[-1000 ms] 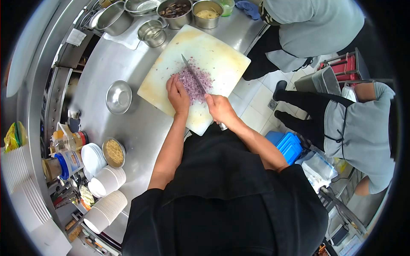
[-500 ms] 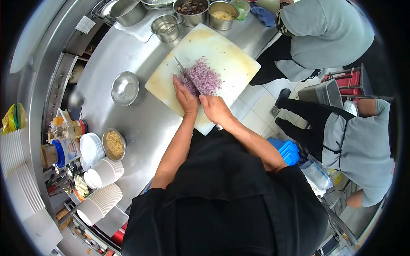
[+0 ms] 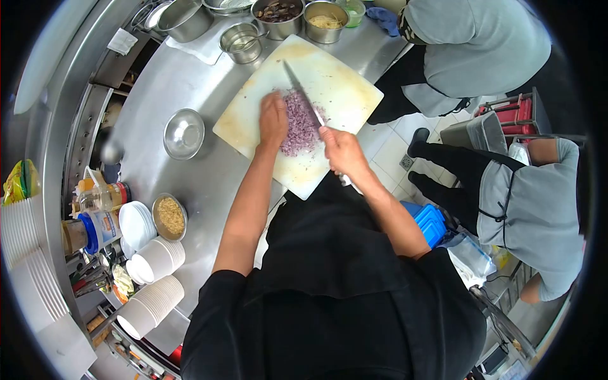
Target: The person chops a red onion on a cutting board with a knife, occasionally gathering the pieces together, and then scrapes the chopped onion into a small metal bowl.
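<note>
On the pale cutting board (image 3: 247, 120) lies a pile of finely chopped purple onion (image 3: 299, 134). My right hand (image 3: 342, 151) is wrapped round the handle of a knife (image 3: 301, 92), whose blade points away from me along the pile's right side. At the pile's left edge is my left hand (image 3: 273, 119), its fingers together and curved, slightly blurred. Whether anything lies under its fingers is hidden.
Metal pots (image 3: 277, 19) line the far edge. A steel bowl (image 3: 184, 134), a bowl of yellowish bits (image 3: 170, 217) and stacked white cups (image 3: 151, 307) are at left. Two people in grey (image 3: 475, 50) stand at right, near a blue bin (image 3: 429, 225).
My left hand has moved up along the pile's left side, away from the knife. The knife and my right hand have shifted right, and the onion pile is narrower and longer.
</note>
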The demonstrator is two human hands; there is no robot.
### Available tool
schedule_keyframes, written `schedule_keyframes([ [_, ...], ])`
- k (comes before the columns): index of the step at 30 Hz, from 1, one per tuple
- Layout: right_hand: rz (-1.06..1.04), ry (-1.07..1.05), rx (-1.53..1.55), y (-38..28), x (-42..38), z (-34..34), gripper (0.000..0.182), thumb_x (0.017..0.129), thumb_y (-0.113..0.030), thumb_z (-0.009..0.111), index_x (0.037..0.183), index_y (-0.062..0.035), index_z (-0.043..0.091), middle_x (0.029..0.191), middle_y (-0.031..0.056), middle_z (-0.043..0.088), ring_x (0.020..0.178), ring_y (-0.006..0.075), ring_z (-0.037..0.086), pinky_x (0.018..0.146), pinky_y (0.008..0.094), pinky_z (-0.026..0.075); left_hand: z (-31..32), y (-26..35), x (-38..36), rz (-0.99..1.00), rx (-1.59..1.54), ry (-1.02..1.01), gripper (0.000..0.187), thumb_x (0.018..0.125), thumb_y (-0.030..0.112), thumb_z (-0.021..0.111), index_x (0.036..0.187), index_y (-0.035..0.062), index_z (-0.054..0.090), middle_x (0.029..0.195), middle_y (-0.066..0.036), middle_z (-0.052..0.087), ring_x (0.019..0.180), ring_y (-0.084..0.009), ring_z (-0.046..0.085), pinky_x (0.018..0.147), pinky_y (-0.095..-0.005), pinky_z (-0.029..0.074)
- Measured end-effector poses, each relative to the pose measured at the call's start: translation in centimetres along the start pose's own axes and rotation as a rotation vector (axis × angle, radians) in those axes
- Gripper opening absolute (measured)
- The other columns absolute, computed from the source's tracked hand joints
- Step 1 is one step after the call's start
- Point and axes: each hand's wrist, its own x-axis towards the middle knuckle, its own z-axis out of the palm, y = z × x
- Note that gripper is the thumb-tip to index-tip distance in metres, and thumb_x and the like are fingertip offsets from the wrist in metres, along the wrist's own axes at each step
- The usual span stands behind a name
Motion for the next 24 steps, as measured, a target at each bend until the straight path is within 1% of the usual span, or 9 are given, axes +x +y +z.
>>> schedule_keyframes([
  [1,-0.002,0.005,0.0,0.6,0.5,-0.7,0.047,0.103,-0.037,0.046,0.091,0.0032,0.067,0.056,0.0197,0.058,0.049,0.0288,0.062,0.055,0.0423,0.05,0.1,0.9,0.5,-0.016,-0.237,-0.189,0.048,0.104,0.031,0.036,0.122,-0.0067,0.059,0.128,-0.024,0.059,0.121,-0.0392,0.054,0.107,-0.0421,0.038],
  [2,-0.04,0.049,-0.07,1.1,0.9,-1.4,0.046,0.103,-0.037,0.046,0.092,0.0028,0.067,0.06,0.0215,0.06,0.054,0.0315,0.064,0.059,0.0431,0.05,0.1,1.9,0.6,0.09,-0.216,-0.185,0.044,0.104,0.028,0.038,0.115,-0.0051,0.064,0.12,-0.021,0.064,0.111,-0.0359,0.061,0.1,-0.0398,0.045],
  [4,-0.009,0.064,-0.122,1.3,0.9,-2.1,0.045,0.103,-0.036,0.045,0.095,0.0016,0.068,0.073,0.027,0.064,0.07,0.0417,0.065,0.068,0.0461,0.051,-0.5,2.6,0.4,0.077,-0.296,-0.234,0.043,0.104,0.026,0.038,0.115,-0.0054,0.064,0.119,-0.021,0.065,0.111,-0.0355,0.061,0.1,-0.0394,0.045],
  [6,0.05,0.024,-0.081,1.4,0.0,-1.5,0.044,0.103,-0.036,0.046,0.095,0.0018,0.068,0.075,0.0276,0.064,0.072,0.0437,0.064,0.069,0.0469,0.05,-1.1,2.9,-0.5,0.062,-0.378,-0.297,0.042,0.104,0.024,0.038,0.114,-0.0057,0.065,0.117,-0.021,0.065,0.111,-0.0352,0.061,0.099,-0.039,0.046],
  [9,0.057,-0.019,-0.058,1.0,-1.8,-0.7,0.042,0.102,-0.035,0.046,0.098,0.0016,0.068,0.078,0.0289,0.064,0.077,0.0469,0.063,0.071,0.0482,0.05,-1.0,2.4,-2.0,0.053,-0.374,-0.19,0.04,0.104,0.021,0.037,0.118,-0.0062,0.062,0.12,-0.021,0.064,0.112,-0.0347,0.061,0.099,-0.0386,0.046],
  [11,-0.035,-0.011,-0.075,0.4,-2.9,0.2,0.04,0.102,-0.032,0.045,0.104,0.001,0.067,0.08,0.03,0.064,0.082,0.0491,0.063,0.074,0.0492,0.051,0.0,1.5,-3.3,0.029,-0.231,0.126,0.042,0.104,0.022,0.035,0.122,-0.0077,0.06,0.122,-0.022,0.062,0.115,-0.0367,0.058,0.1,-0.0398,0.045],
  [18,-0.187,0.002,-0.141,0.2,-2.8,1.6,0.04,0.102,-0.029,0.043,0.098,0.0024,0.066,0.082,0.032,0.063,0.085,0.05,0.062,0.075,0.0536,0.049,0.3,2.9,-4.3,-0.063,-0.192,0.19,0.047,0.105,0.024,0.03,0.129,-0.0099,0.053,0.131,-0.025,0.056,0.121,-0.0404,0.053,0.105,-0.042,0.041],
  [23,-0.102,-0.091,-0.134,0.5,-2.2,2.7,0.039,0.102,-0.029,0.044,0.095,0.0027,0.066,0.082,0.0322,0.062,0.082,0.0515,0.06,0.073,0.0543,0.049,0.7,2.4,-4.8,-0.107,-0.2,0.231,0.051,0.106,0.027,0.028,0.135,-0.01,0.047,0.137,-0.027,0.05,0.128,-0.0409,0.047,0.109,-0.0432,0.036],
  [24,-0.188,-0.035,-0.112,0.4,-2.8,2.9,0.039,0.102,-0.029,0.044,0.097,0.0025,0.066,0.081,0.032,0.062,0.081,0.0516,0.06,0.072,0.0543,0.049,0.5,2.5,-5.2,-0.113,-0.196,0.227,0.051,0.106,0.027,0.028,0.135,-0.01,0.047,0.137,-0.027,0.05,0.128,-0.0409,0.047,0.109,-0.0432,0.036],
])
